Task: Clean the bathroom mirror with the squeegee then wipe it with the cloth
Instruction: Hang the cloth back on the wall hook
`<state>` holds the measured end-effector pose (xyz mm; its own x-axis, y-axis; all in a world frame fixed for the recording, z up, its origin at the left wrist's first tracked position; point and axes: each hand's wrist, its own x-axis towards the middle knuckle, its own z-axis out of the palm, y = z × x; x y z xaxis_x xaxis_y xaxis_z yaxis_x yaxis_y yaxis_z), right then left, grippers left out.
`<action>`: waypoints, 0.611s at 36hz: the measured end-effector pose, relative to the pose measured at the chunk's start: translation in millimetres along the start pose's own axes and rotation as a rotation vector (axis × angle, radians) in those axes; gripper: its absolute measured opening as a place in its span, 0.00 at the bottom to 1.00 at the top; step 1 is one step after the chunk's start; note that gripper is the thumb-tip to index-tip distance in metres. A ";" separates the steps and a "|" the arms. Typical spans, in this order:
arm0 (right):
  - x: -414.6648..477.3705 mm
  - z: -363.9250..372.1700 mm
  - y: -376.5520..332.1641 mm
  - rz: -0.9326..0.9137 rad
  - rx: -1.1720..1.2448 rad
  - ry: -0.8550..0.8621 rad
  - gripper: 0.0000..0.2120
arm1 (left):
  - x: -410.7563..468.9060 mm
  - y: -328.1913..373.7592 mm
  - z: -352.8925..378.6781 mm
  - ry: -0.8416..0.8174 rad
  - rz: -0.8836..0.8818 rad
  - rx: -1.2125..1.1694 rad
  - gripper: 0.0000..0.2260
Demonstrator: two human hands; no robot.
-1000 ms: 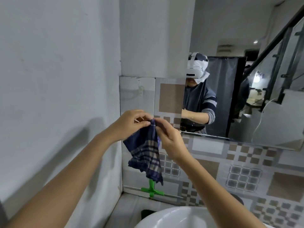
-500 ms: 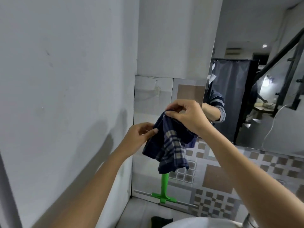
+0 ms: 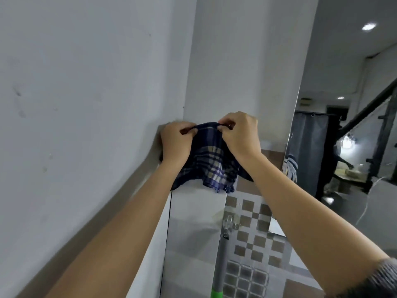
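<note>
A white bathroom corner beside the mirror [image 3: 335, 147]: left hand [image 3: 176, 143] and right hand [image 3: 239, 137] each pinch the plaid cloth [image 3: 209, 160]; best spread it flat before wiping.

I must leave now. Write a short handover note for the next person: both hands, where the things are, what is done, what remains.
Left hand: pinching the top edge of the dark blue checked cloth.
Right hand: pinching the same edge; the cloth hangs between both hands against the wall corner.
Grey-and-green squeegee handle: below, untouched, against the tiled wall.
Wall mirror: to the right, cloth not on it.
Done: squeegee step cannot be judged here.
Left: wipe the mirror with the cloth.
</note>
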<state>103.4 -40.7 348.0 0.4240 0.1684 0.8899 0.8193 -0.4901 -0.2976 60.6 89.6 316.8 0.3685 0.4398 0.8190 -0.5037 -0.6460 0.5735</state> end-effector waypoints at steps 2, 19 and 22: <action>-1.0 7.4 5.8 0.007 -0.034 -0.012 0.05 | 3.9 -6.1 5.5 0.000 -0.010 0.011 0.06; -55.2 10.2 15.0 0.183 0.175 -0.147 0.19 | -27.5 -28.8 2.8 -0.170 -0.284 -0.386 0.10; -63.2 9.3 13.5 0.210 0.224 -0.194 0.26 | -36.6 -29.3 -3.4 -0.276 -0.277 -0.443 0.11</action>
<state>91.2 -50.0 284.6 0.6400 0.2532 0.7255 0.7615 -0.3354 -0.5547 59.3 94.5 270.1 0.6928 0.3382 0.6369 -0.6158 -0.1821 0.7666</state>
